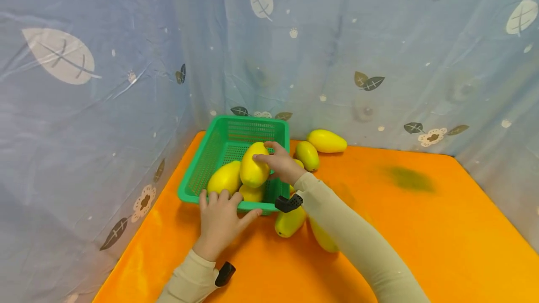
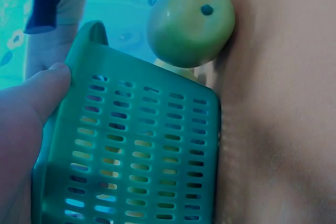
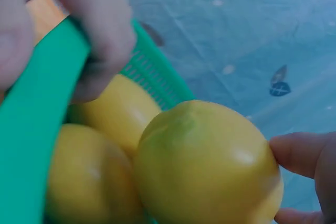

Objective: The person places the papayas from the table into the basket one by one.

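My left hand (image 1: 221, 221) grips the near rim of a green plastic basket (image 1: 191, 172), fingers over the edge and thumb outside. In the left wrist view the thumb lies along the rim above the slotted basket wall (image 2: 136, 140). My right hand (image 1: 283, 165) holds a yellow mango (image 1: 254, 167) over the basket, thumb and fingers at its side. Below it in the basket lie another yellow mango (image 1: 224, 177) and one partly hidden mango (image 1: 251, 193). The right wrist view shows the held mango (image 3: 207, 166) close against the other two.
Right of the basket, several mangoes lie on the orange tabletop (image 1: 370, 195): a yellow one (image 1: 327, 141) and a greenish one (image 1: 307, 155) at the back, a greenish one (image 1: 290, 222) in front, and one (image 1: 323, 235) partly under my right forearm. Patterned blue curtains (image 1: 294, 60) stand behind and left.
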Available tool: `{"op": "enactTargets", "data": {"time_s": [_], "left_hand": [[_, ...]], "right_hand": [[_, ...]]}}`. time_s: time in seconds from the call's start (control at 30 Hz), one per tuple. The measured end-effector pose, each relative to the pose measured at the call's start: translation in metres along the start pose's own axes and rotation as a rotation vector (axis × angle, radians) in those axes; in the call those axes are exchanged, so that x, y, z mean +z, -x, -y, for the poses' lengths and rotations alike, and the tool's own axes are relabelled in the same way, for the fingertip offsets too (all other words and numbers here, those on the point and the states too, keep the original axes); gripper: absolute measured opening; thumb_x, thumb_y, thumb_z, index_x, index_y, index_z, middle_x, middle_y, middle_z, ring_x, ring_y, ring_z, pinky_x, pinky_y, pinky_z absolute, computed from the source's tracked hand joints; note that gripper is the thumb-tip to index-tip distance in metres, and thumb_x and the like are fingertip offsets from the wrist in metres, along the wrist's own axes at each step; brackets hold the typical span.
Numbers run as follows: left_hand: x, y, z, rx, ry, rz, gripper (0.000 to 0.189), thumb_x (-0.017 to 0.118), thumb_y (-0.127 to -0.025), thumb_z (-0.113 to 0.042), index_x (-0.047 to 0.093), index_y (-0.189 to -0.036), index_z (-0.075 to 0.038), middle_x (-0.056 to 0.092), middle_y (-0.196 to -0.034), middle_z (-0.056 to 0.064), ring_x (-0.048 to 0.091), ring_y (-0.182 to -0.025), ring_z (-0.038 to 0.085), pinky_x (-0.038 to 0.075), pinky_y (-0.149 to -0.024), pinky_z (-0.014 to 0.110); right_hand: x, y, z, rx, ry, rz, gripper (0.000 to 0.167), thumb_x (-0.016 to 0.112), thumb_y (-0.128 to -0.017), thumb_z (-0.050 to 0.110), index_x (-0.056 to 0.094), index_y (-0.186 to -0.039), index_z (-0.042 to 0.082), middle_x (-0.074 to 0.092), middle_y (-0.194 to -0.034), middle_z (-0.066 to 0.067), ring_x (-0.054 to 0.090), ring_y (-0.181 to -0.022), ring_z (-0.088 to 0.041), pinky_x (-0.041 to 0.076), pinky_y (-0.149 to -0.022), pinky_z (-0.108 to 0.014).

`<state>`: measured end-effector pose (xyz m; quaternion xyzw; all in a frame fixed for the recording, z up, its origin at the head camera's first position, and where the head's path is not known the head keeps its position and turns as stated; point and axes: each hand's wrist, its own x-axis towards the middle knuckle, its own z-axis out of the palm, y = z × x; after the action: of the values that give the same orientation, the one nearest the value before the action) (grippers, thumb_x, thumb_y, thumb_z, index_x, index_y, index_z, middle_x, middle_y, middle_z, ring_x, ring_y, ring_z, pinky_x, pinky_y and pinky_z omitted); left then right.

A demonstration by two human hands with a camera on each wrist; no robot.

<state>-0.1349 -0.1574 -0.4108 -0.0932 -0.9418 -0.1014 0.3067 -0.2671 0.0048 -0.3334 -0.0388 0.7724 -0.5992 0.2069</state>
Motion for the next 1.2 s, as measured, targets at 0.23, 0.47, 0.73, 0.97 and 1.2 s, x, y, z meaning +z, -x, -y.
{"op": "enactTargets", "data": {"time_s": [0.23, 0.47, 0.73, 0.97, 1.2], "left_hand": [[0.001, -0.001, -0.002, 0.001, 0.018, -0.008, 0.058, 0.078, -0.073, -0.067, 0.071, -0.089, -0.011, 0.061, -0.077, 0.011, 0.056, -0.079, 0.039, 0.038, -0.101, 0.071], [0.001, -0.001, -0.003, 0.006, 0.016, -0.005, 0.060, 0.077, -0.073, -0.068, 0.074, -0.090, -0.011, 0.064, -0.079, 0.012, 0.057, -0.080, 0.040, 0.038, -0.102, 0.071], [0.002, 0.002, -0.002, -0.014, 0.017, 0.027, 0.061, 0.077, -0.074, -0.068, 0.076, -0.095, -0.010, 0.065, -0.082, 0.013, 0.058, -0.082, 0.040, 0.037, -0.102, 0.070], [0.001, 0.003, -0.002, -0.016, 0.021, 0.022, 0.062, 0.078, -0.073, -0.067, 0.076, -0.097, -0.010, 0.064, -0.080, 0.013, 0.056, -0.080, 0.040, 0.037, -0.102, 0.071], [0.000, 0.000, 0.002, -0.016, 0.040, 0.020, 0.062, 0.078, -0.073, -0.067, 0.076, -0.096, -0.010, 0.065, -0.083, 0.015, 0.056, -0.082, 0.041, 0.035, -0.103, 0.070]], "right_hand": [[0.001, 0.000, -0.007, -0.016, -0.001, -0.051, 0.069, 0.061, -0.103, 0.029, 0.025, -0.160, 0.016, 0.035, -0.160, -0.019, 0.049, -0.138, -0.040, 0.050, -0.104, -0.061], [0.002, 0.003, -0.007, -0.024, 0.024, -0.070, 0.066, 0.061, -0.103, 0.025, 0.028, -0.159, 0.016, 0.030, -0.161, -0.022, 0.046, -0.141, -0.040, 0.051, -0.104, -0.057], [-0.004, 0.010, -0.008, -0.027, -0.005, -0.047, 0.064, 0.059, -0.104, 0.023, 0.028, -0.159, 0.015, 0.032, -0.160, -0.021, 0.044, -0.143, -0.042, 0.050, -0.106, -0.058], [-0.031, 0.030, -0.003, -0.087, -0.028, -0.067, 0.063, 0.058, -0.103, 0.021, 0.029, -0.159, 0.014, 0.037, -0.158, -0.021, 0.052, -0.134, -0.043, 0.057, -0.098, -0.051], [-0.085, 0.056, -0.014, -0.103, -0.004, -0.113, 0.065, 0.055, -0.105, 0.022, 0.024, -0.161, 0.012, 0.034, -0.161, -0.023, 0.050, -0.134, -0.042, 0.059, -0.095, -0.042]]}}
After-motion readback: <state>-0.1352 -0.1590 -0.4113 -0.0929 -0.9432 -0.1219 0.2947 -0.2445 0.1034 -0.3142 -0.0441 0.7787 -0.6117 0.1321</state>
